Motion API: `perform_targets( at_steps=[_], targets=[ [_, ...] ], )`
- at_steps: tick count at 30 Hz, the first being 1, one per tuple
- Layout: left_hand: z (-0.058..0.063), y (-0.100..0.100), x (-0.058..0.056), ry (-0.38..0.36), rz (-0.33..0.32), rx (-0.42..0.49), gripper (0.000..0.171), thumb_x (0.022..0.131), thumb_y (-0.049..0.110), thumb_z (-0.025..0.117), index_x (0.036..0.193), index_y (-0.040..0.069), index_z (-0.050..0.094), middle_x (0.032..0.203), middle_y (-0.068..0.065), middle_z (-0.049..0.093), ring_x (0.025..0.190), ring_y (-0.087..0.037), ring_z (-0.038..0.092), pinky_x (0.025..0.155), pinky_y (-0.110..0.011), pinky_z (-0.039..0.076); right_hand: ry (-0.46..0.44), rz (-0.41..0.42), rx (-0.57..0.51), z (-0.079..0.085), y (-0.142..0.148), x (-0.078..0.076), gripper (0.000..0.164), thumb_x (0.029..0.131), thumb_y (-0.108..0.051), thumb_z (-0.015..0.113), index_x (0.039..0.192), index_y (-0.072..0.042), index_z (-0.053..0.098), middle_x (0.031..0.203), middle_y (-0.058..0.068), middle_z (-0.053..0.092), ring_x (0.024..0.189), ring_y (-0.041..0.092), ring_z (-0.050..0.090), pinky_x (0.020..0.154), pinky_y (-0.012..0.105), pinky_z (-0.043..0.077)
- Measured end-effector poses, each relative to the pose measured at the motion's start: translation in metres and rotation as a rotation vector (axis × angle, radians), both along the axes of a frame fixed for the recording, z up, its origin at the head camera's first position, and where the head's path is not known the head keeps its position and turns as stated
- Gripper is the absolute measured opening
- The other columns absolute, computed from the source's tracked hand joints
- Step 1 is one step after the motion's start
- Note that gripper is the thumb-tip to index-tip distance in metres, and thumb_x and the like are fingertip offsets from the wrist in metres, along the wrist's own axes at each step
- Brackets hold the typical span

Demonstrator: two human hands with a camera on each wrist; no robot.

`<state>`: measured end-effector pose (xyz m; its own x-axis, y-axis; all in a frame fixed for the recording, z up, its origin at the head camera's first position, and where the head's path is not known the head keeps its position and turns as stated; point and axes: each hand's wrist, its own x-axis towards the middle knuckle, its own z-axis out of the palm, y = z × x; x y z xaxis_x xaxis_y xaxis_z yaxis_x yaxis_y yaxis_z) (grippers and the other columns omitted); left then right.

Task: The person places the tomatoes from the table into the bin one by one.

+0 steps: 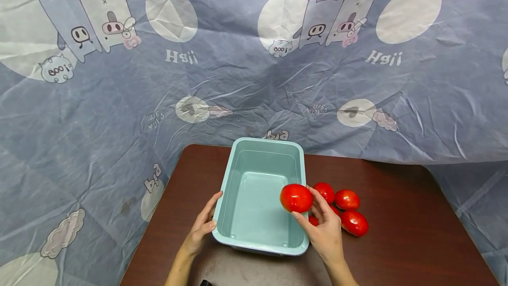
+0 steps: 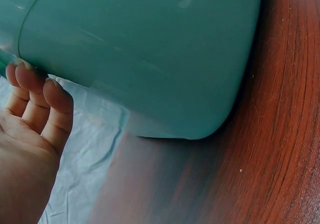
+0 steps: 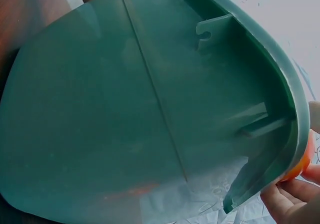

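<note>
A pale green plastic tub (image 1: 259, 206) stands on the table, with nothing visible inside it. My left hand (image 1: 199, 228) holds its left side, the thumb at the rim; in the left wrist view the fingers (image 2: 57, 101) curl under the lip. Over the tub's right rim, my right hand (image 1: 323, 224) pinches a shiny red tomato (image 1: 295, 198) between thumb and fingers. The right wrist view shows the tub's outer wall (image 3: 100, 108) covering much of the scene, with part of the tomato (image 3: 299, 166) behind the rim.
Several more red tomatoes (image 1: 354, 223) lie in a group on the brown table (image 1: 405, 215), right of the tub, some partly hidden by the right hand. A grey-blue printed cloth (image 1: 246, 74) hangs behind the table. A small black object (image 1: 205, 283) shows at the bottom edge.
</note>
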<state>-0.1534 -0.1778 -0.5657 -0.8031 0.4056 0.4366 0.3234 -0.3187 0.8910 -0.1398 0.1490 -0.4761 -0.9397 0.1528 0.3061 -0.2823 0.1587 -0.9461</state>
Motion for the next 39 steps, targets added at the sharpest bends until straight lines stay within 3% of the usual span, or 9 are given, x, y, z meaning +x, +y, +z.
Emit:
perform_targets(
  at_steps=[6, 11, 16, 20, 23, 29, 34, 39],
  targets=[
    [0.001, -0.001, 0.001, 0.002, -0.001, 0.000, 0.071, 0.090, 0.008, 0.034, 0.155, 0.000, 0.008, 0.135, -0.015, 0.057, 0.117, -0.021, 0.061, 0.093, -0.038, 0.052, 0.100, 0.038, -0.088, -0.002, -0.001, 0.001, 0.070, 0.073, 0.013, 0.075, 0.137, -0.002, 0.053, 0.134, 0.017, 0.059, 0.116, 0.011, 0.063, 0.091, 0.020, 0.050],
    [0.002, -0.001, 0.002, -0.005, -0.001, 0.004, 0.071, 0.089, 0.007, 0.035, 0.155, 0.000, 0.008, 0.133, -0.015, 0.058, 0.115, -0.022, 0.062, 0.092, -0.037, 0.052, 0.166, 0.048, -0.164, -0.009, 0.005, 0.003, 0.061, 0.079, 0.017, 0.066, 0.136, 0.006, 0.050, 0.132, 0.007, 0.062, 0.117, 0.017, 0.063, 0.093, 0.021, 0.049],
    [0.001, -0.001, 0.004, -0.013, 0.011, -0.006, 0.071, 0.089, 0.008, 0.035, 0.155, 0.000, 0.008, 0.134, -0.014, 0.058, 0.117, -0.020, 0.061, 0.093, -0.037, 0.052, 0.086, -0.003, -0.177, -0.023, 0.016, 0.006, 0.050, 0.088, 0.010, 0.059, 0.137, 0.007, 0.048, 0.130, 0.001, 0.063, 0.117, 0.017, 0.063, 0.096, 0.020, 0.047],
    [-0.001, 0.000, 0.003, -0.021, 0.033, -0.031, 0.070, 0.090, 0.009, 0.035, 0.155, 0.002, 0.010, 0.135, -0.011, 0.057, 0.117, -0.018, 0.059, 0.094, -0.036, 0.051, 0.021, -0.109, -0.180, -0.039, 0.026, 0.009, 0.044, 0.090, 0.006, 0.059, 0.133, 0.005, 0.051, 0.126, 0.007, 0.065, 0.113, 0.014, 0.065, 0.093, 0.017, 0.048],
    [-0.001, 0.001, 0.003, -0.020, 0.048, -0.033, 0.070, 0.090, 0.010, 0.035, 0.155, 0.002, 0.011, 0.136, -0.010, 0.057, 0.118, -0.017, 0.059, 0.094, -0.036, 0.051, -0.018, -0.189, -0.181, -0.053, 0.032, 0.010, 0.046, 0.086, 0.007, 0.065, 0.130, 0.004, 0.055, 0.123, 0.009, 0.067, 0.107, 0.010, 0.067, 0.090, 0.016, 0.049],
    [0.000, 0.002, 0.002, -0.004, 0.032, -0.010, 0.071, 0.089, 0.008, 0.034, 0.155, 0.000, 0.009, 0.134, -0.012, 0.058, 0.117, -0.019, 0.061, 0.093, -0.037, 0.052, -0.111, -0.324, -0.069, -0.080, 0.044, 0.013, 0.055, 0.075, 0.005, 0.077, 0.126, 0.000, 0.060, 0.114, -0.002, 0.068, 0.103, 0.004, 0.066, 0.086, 0.010, 0.048],
    [0.001, 0.002, 0.002, -0.003, 0.034, -0.009, 0.072, 0.088, 0.008, 0.035, 0.155, 0.000, 0.009, 0.130, -0.012, 0.060, 0.114, -0.019, 0.063, 0.090, -0.037, 0.053, -0.155, -0.357, 0.042, -0.102, 0.050, 0.012, 0.062, 0.071, 0.000, 0.082, 0.129, -0.003, 0.060, 0.120, 0.010, 0.067, 0.103, -0.004, 0.062, 0.086, 0.006, 0.046],
    [0.003, 0.001, 0.001, -0.002, 0.033, -0.004, 0.072, 0.089, 0.008, 0.036, 0.155, 0.000, 0.010, 0.130, -0.012, 0.060, 0.114, -0.019, 0.063, 0.089, -0.038, 0.054, -0.202, -0.366, 0.107, -0.114, 0.049, 0.011, 0.064, 0.070, -0.008, 0.085, 0.129, -0.006, 0.060, 0.122, 0.013, 0.066, 0.102, -0.010, 0.058, 0.085, 0.002, 0.042]
  ],
)
